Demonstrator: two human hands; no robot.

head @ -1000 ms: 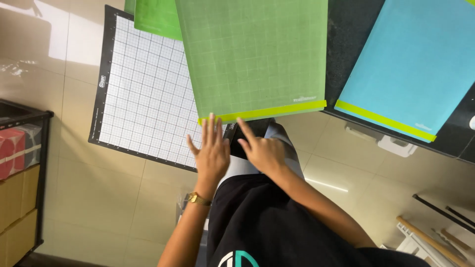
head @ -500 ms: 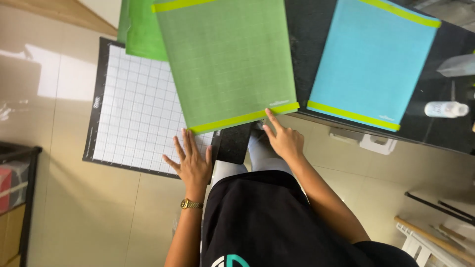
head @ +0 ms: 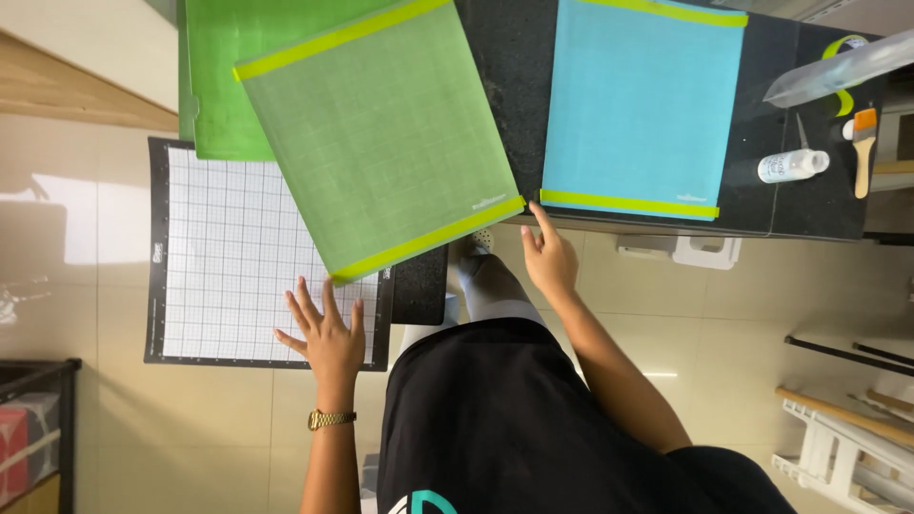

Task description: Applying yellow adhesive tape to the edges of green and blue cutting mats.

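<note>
Right hand [head: 549,259]: grip loosely spread, index fingertip touching the near right corner of the tilted green translucent cutting mat with yellow-green end strips [head: 381,138]. Left hand [head: 327,330]: fingers fanned wide, flat on the white gridded mat with black border [head: 228,252], holding nothing. The green mat lies skewed, half on the black stone surface [head: 514,86], half over the white mat. To do this step well, we judge: pivot from that corner, palm pinning the mat below, edges brought square with the light blue rectangular mat [head: 643,100] alongside.

Versus half a second earlier: the green mat now sits rotated further, and our left hand lies lower on the grid.
</note>
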